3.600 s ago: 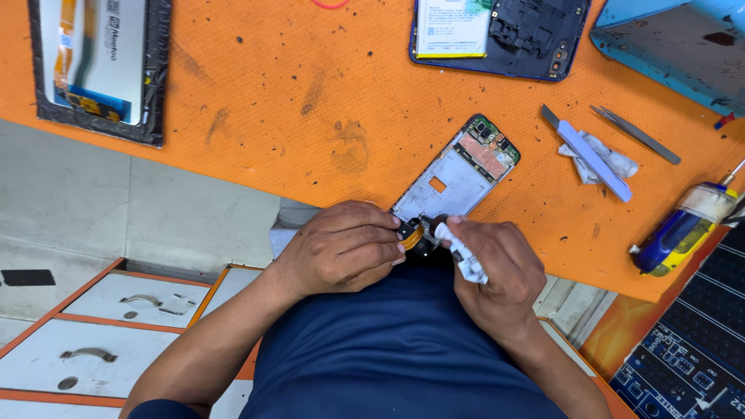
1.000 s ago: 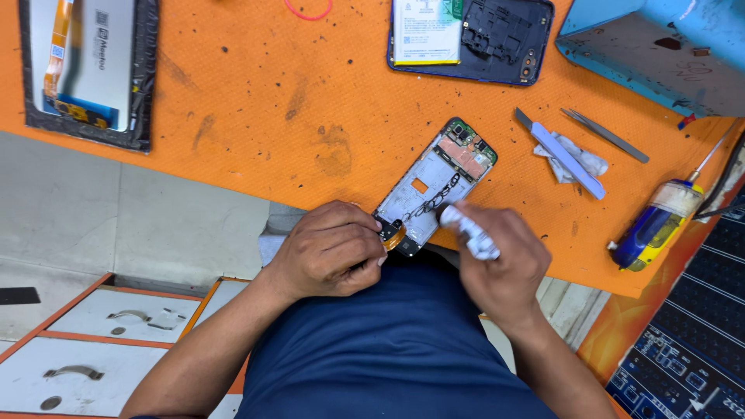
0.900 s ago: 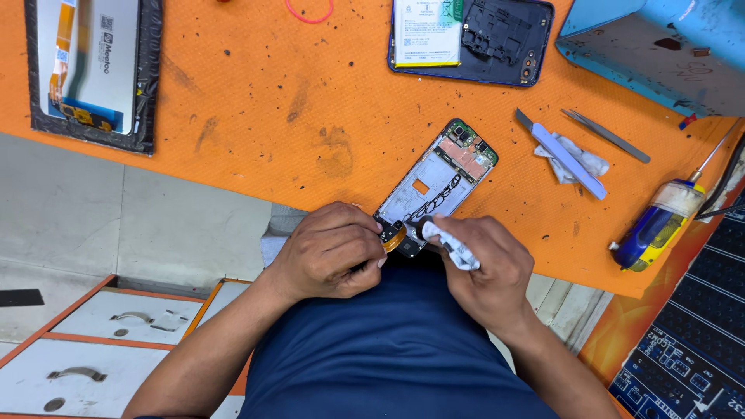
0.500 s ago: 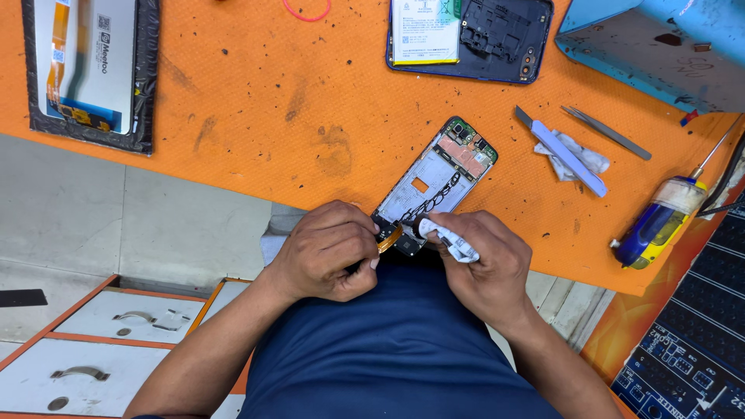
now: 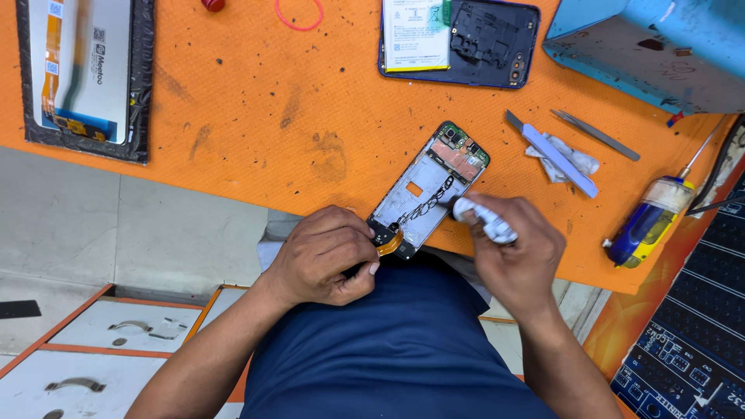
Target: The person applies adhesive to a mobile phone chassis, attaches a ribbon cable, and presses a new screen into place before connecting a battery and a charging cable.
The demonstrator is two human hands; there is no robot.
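Note:
An opened phone frame (image 5: pixel 429 188) with exposed boards lies tilted at the near edge of the orange mat (image 5: pixel 295 116). My left hand (image 5: pixel 326 254) pinches its lower end, by an orange flex strip (image 5: pixel 390 244). My right hand (image 5: pixel 518 250) is closed around a small white tube (image 5: pixel 483 219), whose tip rests against the frame's right side.
A phone back cover with battery (image 5: pixel 458 39) lies at the top. A screen in a black tray (image 5: pixel 81 74) sits top left. A blue-handled blade (image 5: pixel 552 143), tweezers (image 5: pixel 596 135), a screwdriver (image 5: pixel 650 217) and a blue box (image 5: pixel 652 50) are at the right. Drawers (image 5: pixel 101 349) stand below.
My right hand with the white tube has shifted from the frame's bottom end up along its right side. My left hand keeps its grip on the lower end.

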